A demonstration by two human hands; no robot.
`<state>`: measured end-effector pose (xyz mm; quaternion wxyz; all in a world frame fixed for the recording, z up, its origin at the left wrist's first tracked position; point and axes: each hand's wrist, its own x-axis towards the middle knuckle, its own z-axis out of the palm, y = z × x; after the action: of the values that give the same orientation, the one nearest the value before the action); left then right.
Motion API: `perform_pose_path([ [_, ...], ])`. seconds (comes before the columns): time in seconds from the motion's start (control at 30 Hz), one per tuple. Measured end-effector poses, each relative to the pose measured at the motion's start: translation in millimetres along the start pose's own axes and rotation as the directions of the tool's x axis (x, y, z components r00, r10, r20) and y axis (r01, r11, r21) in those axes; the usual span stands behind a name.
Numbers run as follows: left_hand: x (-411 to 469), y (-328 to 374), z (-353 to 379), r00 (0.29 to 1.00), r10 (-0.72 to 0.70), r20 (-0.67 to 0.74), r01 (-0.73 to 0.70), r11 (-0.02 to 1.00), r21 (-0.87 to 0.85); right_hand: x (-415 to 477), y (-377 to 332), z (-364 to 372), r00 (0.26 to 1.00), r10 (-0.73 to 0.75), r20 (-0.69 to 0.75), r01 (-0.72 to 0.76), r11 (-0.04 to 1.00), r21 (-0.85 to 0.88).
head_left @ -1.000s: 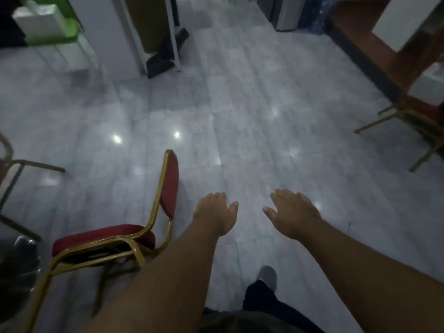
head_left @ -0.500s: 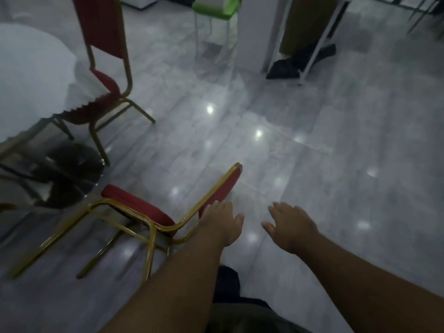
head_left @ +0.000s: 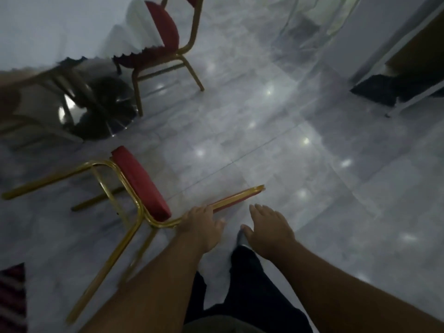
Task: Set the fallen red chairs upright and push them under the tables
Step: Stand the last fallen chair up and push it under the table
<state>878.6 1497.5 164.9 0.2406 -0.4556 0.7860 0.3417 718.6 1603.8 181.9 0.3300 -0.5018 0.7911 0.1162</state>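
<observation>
I see the fallen red chair (head_left: pixel 139 186) lying on its back on the floor beside the desk (head_left: pixel 48 27); my left hand (head_left: pixel 201 227) reaches its backrest frame, fingers spread; right hand (head_left: pixel 269 231) hovers empty, spread, ready to lift.

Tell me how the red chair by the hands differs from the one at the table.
The fallen chair lies on its back, legs off the floor; the upright chair stands on its legs. The fallen one lies out on the open floor; the upright one is tucked under the tablecloth. Both have red cushions and gold frames.
</observation>
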Motion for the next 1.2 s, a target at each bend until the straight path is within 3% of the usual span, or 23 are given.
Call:
perform_pose_path([
  [0.13, 29, 21, 20, 0.997, -0.079, -0.02, 0.077, 0.993, -0.089, 43, 24, -5, 0.989, -0.113, 0.098, 0.12, 0.991, -0.062],
  [0.33, 91, 37, 59, 0.988, -0.152, 0.021, 0.153, 0.97, -0.188, 106, 59, 16, 0.977, -0.126, 0.172, 0.143, 0.985, -0.095],
  [0.63, 189, -1, 133, 0.976, -0.197, 0.097, 0.206, 0.973, -0.103, 203, 89, 89, 0.962, -0.19, 0.198, 0.221, 0.964, -0.146],
  [0.8, 245, -2, 158, 0.991, -0.127, 0.029, 0.129, 0.986, -0.101, 256, 110, 130, 0.977, -0.154, 0.151, 0.173, 0.977, -0.126],
  [1.0, 297, 2, 184, 0.991, -0.058, -0.12, 0.042, 0.99, -0.134, 314, 140, 153, 0.962, -0.262, 0.074, 0.273, 0.928, -0.252],
  [1.2, 316, 13, 193, 0.977, -0.067, -0.203, 0.056, 0.997, -0.061, 342, 157, 169, 0.933, -0.36, 0.01, 0.355, 0.915, -0.192],
])
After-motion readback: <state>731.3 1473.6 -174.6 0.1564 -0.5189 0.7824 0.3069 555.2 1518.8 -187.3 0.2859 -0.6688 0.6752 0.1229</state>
